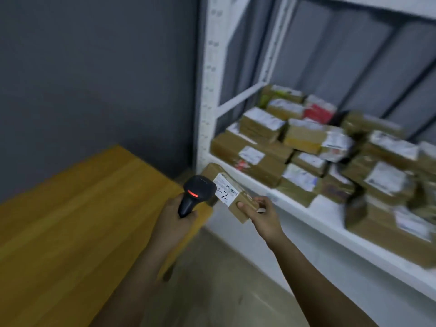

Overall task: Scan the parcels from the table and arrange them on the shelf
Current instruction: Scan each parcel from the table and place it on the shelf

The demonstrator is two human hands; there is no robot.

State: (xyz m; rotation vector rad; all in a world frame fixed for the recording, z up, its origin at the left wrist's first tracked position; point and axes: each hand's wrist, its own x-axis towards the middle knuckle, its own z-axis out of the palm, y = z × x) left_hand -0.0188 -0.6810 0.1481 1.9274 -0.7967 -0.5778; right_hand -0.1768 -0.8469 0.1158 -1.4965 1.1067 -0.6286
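Right now: I am scanning one parcel (230, 195) beside the shelf (306, 210), past the worktop (70, 220) corner.
Left hand (175, 214): I am wrapping it closed around the black scanner (195, 194), its red light glowing.
Right hand (262, 214): I am pinching the parcel's near end, thumb on top, holding it in the air.
Risk: I am gripping only one end, so the parcel could tip or slip; the crowded shelf parcels (306, 147) could get knocked when I am placing it.
Writing: I am reading a handwritten "2" beside a barcode on the white label (225, 191); the finer print is too small.
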